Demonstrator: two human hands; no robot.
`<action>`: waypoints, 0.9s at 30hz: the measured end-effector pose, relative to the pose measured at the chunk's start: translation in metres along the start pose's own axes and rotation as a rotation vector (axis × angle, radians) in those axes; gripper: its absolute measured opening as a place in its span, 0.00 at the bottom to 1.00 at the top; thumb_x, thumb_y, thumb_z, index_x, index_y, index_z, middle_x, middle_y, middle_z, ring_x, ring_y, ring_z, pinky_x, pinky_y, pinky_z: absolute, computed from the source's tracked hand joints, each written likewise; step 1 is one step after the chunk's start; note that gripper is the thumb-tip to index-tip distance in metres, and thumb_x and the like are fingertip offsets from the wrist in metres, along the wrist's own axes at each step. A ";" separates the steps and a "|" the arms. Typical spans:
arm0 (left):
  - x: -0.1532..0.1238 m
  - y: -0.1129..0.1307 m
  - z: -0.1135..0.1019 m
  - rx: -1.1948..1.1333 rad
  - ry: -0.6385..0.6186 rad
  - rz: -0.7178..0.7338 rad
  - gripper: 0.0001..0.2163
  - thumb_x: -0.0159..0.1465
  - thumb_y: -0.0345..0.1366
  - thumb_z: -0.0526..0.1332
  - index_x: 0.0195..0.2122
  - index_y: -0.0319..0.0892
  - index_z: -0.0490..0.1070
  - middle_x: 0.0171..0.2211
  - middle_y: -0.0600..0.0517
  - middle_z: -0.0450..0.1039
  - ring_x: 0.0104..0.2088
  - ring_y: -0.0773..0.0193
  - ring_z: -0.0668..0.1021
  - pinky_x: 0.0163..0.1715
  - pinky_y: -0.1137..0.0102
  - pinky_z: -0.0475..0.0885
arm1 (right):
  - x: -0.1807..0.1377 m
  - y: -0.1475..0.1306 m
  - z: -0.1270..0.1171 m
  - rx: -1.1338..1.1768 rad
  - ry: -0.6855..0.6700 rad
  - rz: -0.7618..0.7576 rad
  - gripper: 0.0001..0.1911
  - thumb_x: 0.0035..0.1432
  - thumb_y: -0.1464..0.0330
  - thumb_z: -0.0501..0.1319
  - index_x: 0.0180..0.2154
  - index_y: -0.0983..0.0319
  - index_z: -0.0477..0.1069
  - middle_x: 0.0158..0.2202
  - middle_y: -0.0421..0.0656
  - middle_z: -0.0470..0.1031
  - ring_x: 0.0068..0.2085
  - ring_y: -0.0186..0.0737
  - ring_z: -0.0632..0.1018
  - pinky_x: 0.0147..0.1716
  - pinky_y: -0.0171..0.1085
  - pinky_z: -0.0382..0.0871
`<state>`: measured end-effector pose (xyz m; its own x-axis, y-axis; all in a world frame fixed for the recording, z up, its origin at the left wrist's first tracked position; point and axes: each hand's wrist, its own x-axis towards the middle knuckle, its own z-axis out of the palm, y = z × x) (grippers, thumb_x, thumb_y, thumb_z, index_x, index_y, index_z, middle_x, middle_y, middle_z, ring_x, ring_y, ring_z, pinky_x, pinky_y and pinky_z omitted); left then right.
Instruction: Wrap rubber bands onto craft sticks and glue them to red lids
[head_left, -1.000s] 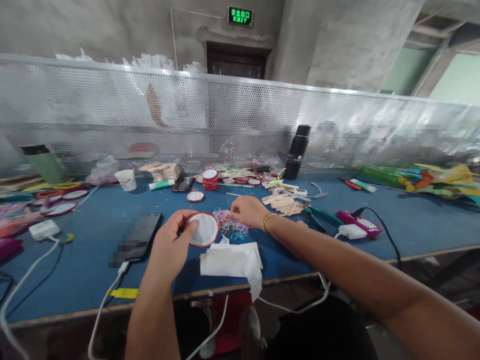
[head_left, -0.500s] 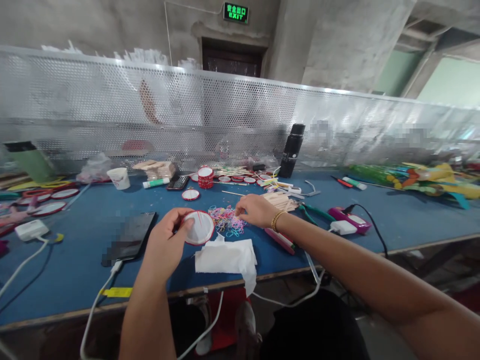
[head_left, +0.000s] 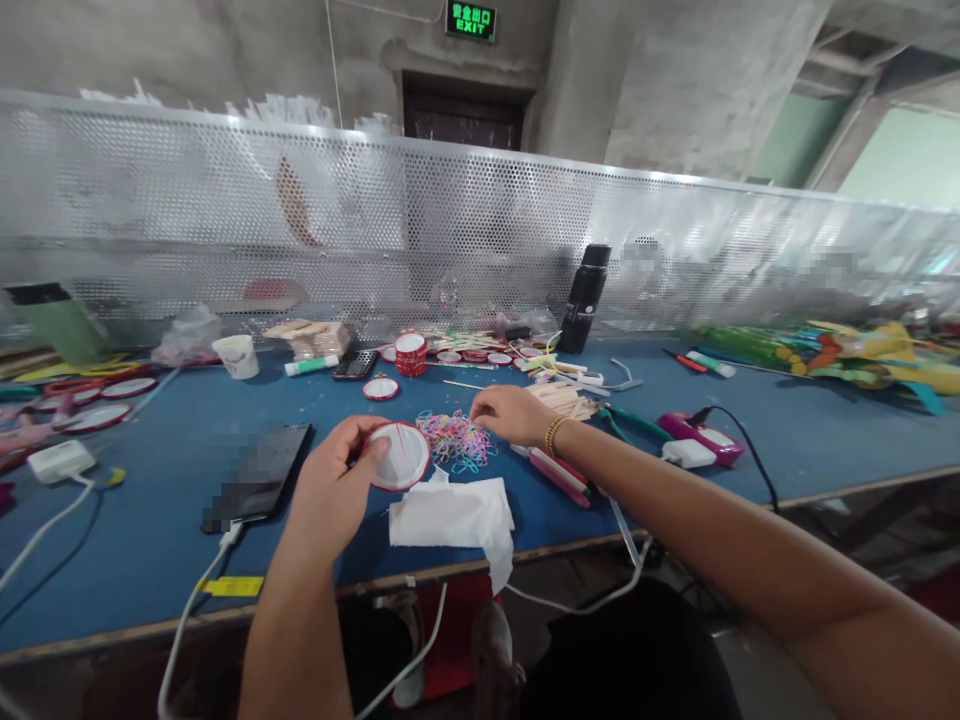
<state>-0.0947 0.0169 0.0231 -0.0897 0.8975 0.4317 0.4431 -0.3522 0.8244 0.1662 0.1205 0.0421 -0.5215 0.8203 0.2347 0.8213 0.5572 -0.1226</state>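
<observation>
My left hand (head_left: pixel 349 460) is closed on a round white disc with a red rim (head_left: pixel 401 458), thumb on its face and fingers behind. A thin red line runs across the upper part of the disc. Just right of the disc lies a loose heap of small coloured rubber bands (head_left: pixel 454 440). At the heap's right edge is my right hand (head_left: pixel 511 415), its fingertips pinched together over the bands; whether a band is between them is too small to tell. A folded white tissue (head_left: pixel 450 515) lies in front of the heap.
Behind the heap stand a stack of red-rimmed discs (head_left: pixel 410 355) and a single disc (head_left: pixel 381 387). Wooden sticks (head_left: pixel 562 400), pens (head_left: pixel 559 475) and green-handled pliers (head_left: pixel 637 423) lie rightward. A phone (head_left: pixel 262 475) with a cable, a paper cup (head_left: pixel 237 357) and a black flask (head_left: pixel 585 300) are around.
My right hand has shifted slightly away from me at the rubber bands, showing more of the pens beneath the wrist. My left hand and the disc stay nearly still.
</observation>
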 end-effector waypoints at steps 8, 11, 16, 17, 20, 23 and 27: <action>-0.001 0.007 0.001 0.033 0.008 -0.006 0.15 0.63 0.47 0.60 0.44 0.43 0.76 0.38 0.50 0.79 0.38 0.57 0.76 0.41 0.65 0.69 | -0.004 -0.004 0.007 -0.016 -0.025 -0.071 0.08 0.61 0.74 0.66 0.40 0.60 0.83 0.43 0.46 0.83 0.48 0.43 0.79 0.49 0.36 0.66; -0.001 0.008 0.002 0.038 0.007 0.000 0.15 0.63 0.47 0.60 0.44 0.43 0.76 0.39 0.50 0.79 0.38 0.57 0.76 0.41 0.65 0.69 | -0.001 -0.005 0.012 -0.023 -0.032 -0.074 0.08 0.62 0.71 0.67 0.42 0.59 0.84 0.43 0.48 0.82 0.48 0.46 0.79 0.50 0.38 0.66; -0.002 0.011 0.002 0.025 0.020 0.015 0.13 0.62 0.45 0.61 0.42 0.44 0.76 0.37 0.51 0.80 0.37 0.57 0.77 0.39 0.66 0.70 | 0.004 -0.002 0.015 0.023 -0.005 -0.040 0.04 0.62 0.71 0.68 0.38 0.61 0.84 0.41 0.47 0.83 0.46 0.43 0.80 0.48 0.37 0.67; -0.002 0.011 0.002 0.019 0.019 0.013 0.13 0.62 0.45 0.61 0.42 0.44 0.76 0.36 0.51 0.80 0.36 0.57 0.77 0.38 0.66 0.71 | 0.005 0.000 0.014 0.042 0.004 -0.030 0.04 0.62 0.70 0.68 0.38 0.62 0.83 0.41 0.47 0.83 0.46 0.42 0.80 0.47 0.36 0.67; -0.003 0.014 0.002 0.008 0.020 0.010 0.13 0.62 0.45 0.61 0.42 0.44 0.77 0.37 0.50 0.81 0.37 0.57 0.78 0.38 0.67 0.72 | 0.007 0.005 0.010 0.105 0.015 -0.006 0.06 0.64 0.68 0.67 0.39 0.62 0.83 0.39 0.44 0.84 0.41 0.39 0.81 0.41 0.33 0.68; -0.003 0.015 0.002 0.008 0.028 0.010 0.13 0.62 0.45 0.61 0.42 0.44 0.77 0.36 0.50 0.81 0.36 0.57 0.78 0.38 0.67 0.72 | 0.007 0.010 0.008 0.151 0.017 0.012 0.07 0.65 0.68 0.66 0.41 0.62 0.82 0.37 0.42 0.85 0.38 0.36 0.81 0.37 0.32 0.68; -0.002 0.016 0.002 0.025 0.033 0.013 0.13 0.61 0.46 0.61 0.41 0.44 0.77 0.36 0.50 0.81 0.36 0.57 0.78 0.37 0.66 0.71 | 0.006 0.012 0.007 0.146 0.022 0.026 0.07 0.62 0.72 0.66 0.41 0.61 0.83 0.37 0.41 0.85 0.38 0.37 0.82 0.38 0.32 0.69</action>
<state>-0.0856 0.0097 0.0344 -0.1128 0.8835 0.4547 0.4668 -0.3568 0.8092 0.1709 0.1331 0.0352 -0.4939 0.8326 0.2506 0.7912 0.5499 -0.2675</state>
